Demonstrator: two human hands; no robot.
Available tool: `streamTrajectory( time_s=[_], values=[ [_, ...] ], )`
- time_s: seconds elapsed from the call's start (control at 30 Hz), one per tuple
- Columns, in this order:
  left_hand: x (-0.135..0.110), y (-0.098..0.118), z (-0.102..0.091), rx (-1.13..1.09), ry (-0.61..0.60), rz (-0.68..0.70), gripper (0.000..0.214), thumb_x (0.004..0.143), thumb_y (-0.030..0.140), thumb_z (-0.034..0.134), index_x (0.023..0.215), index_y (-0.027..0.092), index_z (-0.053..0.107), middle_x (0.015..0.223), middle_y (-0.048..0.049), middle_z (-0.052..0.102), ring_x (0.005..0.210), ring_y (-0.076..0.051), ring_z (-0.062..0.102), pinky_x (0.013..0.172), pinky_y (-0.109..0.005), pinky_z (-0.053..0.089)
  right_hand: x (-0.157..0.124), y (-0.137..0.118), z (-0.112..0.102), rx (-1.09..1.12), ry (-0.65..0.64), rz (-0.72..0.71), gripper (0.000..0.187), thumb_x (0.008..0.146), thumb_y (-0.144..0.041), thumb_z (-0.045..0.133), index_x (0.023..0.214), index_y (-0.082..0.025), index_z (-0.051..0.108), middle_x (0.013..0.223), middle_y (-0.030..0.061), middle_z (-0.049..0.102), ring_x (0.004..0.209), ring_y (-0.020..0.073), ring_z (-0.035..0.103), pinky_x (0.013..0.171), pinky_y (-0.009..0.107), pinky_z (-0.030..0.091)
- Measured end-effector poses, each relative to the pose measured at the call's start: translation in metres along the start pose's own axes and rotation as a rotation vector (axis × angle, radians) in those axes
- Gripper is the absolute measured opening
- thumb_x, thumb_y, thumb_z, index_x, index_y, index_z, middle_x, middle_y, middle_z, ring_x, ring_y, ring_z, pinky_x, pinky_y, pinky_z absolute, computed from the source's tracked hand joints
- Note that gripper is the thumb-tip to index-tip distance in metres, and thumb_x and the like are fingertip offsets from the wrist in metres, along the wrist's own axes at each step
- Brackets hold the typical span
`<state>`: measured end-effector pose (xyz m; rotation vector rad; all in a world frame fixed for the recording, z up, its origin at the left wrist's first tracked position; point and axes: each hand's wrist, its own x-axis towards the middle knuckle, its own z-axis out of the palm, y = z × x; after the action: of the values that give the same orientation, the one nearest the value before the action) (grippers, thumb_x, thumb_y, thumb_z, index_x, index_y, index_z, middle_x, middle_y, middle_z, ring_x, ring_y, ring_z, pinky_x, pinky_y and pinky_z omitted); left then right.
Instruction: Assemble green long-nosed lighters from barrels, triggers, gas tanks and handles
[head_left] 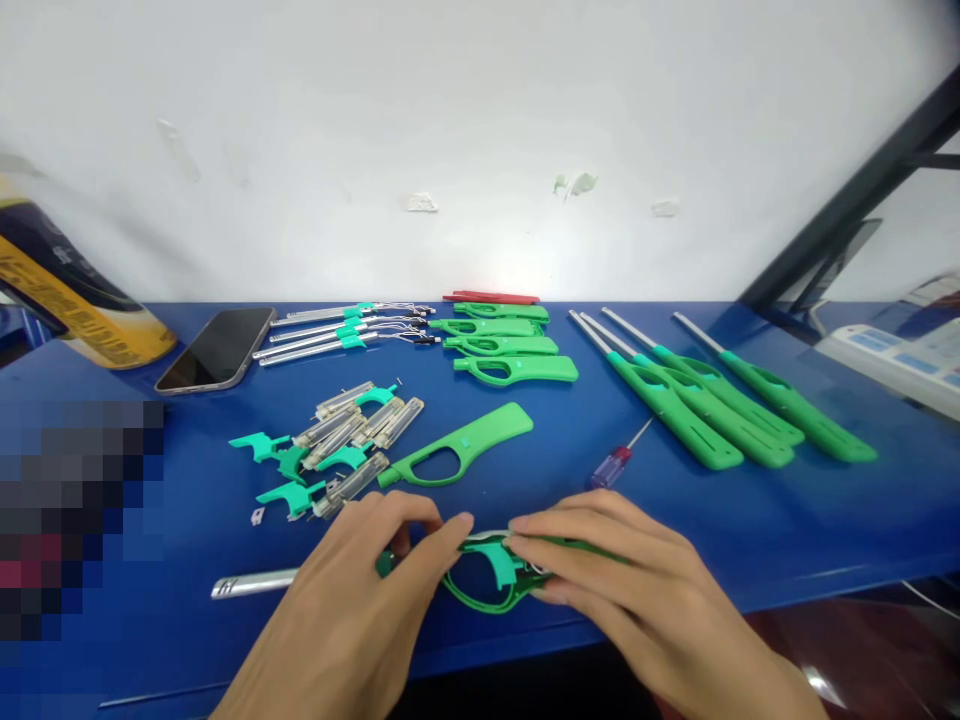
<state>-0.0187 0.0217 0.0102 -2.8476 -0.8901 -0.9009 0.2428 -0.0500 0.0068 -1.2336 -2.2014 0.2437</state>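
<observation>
A plain white wall (480, 110), marked by a few peeling patches (422, 203), rises directly behind the glossy blue table (810, 530). A black frame (855, 195) slants along the right. Below the table's right edge, the dark reddish floor (862, 640) catches a bright glint; even light washes the wall.

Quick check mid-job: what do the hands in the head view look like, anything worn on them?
The left hand and right hand are both bare: no gloves, rings, watch or bracelet can be seen. No sleeve or cuff shows either, and no markings or cables stand out on them.
</observation>
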Motion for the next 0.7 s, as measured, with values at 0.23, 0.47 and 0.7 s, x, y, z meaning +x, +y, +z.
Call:
streamTrajectory(
  time_s=[0.23,0.47,0.7],
  values=[
    [-0.0032,-0.001,0.0018,-0.06,-0.01,0.021,0.041,0.099,-0.003,0.041,0.122,0.021,0.065,0.106,-0.0038,0.066,0.082,-0.014,0.063,0.072,-0.028,0.057,0.0012,0.0025,0.0006,0.011,0.009,-0.007,0.036,0.107,-0.019,0.062,0.142,-0.027,0.062,0.136,0.0021,0.072,0.122,0.0178,0.063,0.108,0.032,0.051],
    [-0.0039,-0.0029,0.0015,-0.077,-0.044,0.016,0.038,0.1,-0.002,0.043,0.123,0.019,0.064,0.112,-0.0049,0.062,0.092,-0.015,0.062,0.081,-0.03,0.055,0.0006,0.0017,0.0016,0.017,0.011,0.014,0.037,0.107,-0.02,0.063,0.143,-0.028,0.061,0.137,0.0005,0.072,0.123,0.0175,0.062,0.11,0.032,0.05],
    [-0.0025,-0.0012,0.0001,-0.062,-0.039,0.031,0.036,0.101,-0.002,0.042,0.119,0.019,0.065,0.114,-0.0054,0.061,0.097,-0.016,0.062,0.087,-0.031,0.054,0.0001,0.001,0.0002,-0.005,0.0,0.019,0.036,0.107,-0.022,0.062,0.143,-0.028,0.062,0.137,0.0012,0.072,0.122,0.0183,0.063,0.109,0.033,0.051]
  ],
)
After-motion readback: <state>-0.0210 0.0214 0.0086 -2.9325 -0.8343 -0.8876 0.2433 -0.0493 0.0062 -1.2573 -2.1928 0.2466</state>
